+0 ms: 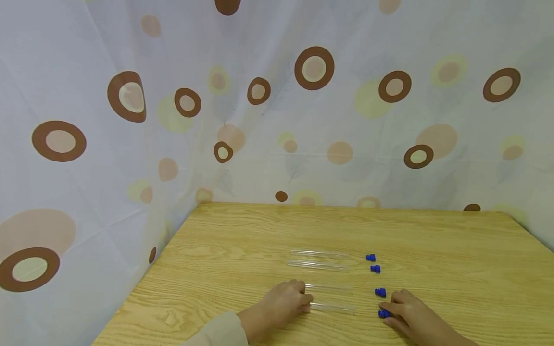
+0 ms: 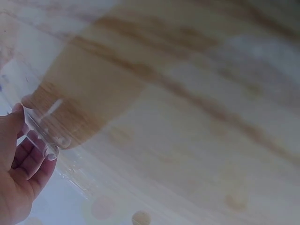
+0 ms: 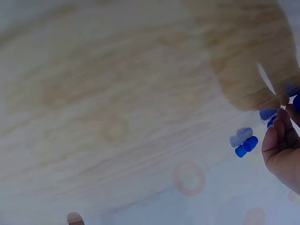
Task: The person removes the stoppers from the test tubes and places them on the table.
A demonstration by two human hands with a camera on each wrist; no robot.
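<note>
Several clear test tubes lie side by side on the wooden table. My left hand is at the left end of the nearest test tube, and its thumb and fingers hold that end. In the left wrist view, the rounded tube end shows between the fingers. Several blue stoppers stand in a column to the right of the tubes. With thumb and finger, my right hand pinches the nearest blue stopper. Just beyond it lies another blue stopper, apart from the hand.
Farther back are two more test tubes and two more stoppers. The table meets a pale curtain with brown circles at its back and left edges. Its glossy surface reflects the hands in the wrist views.
</note>
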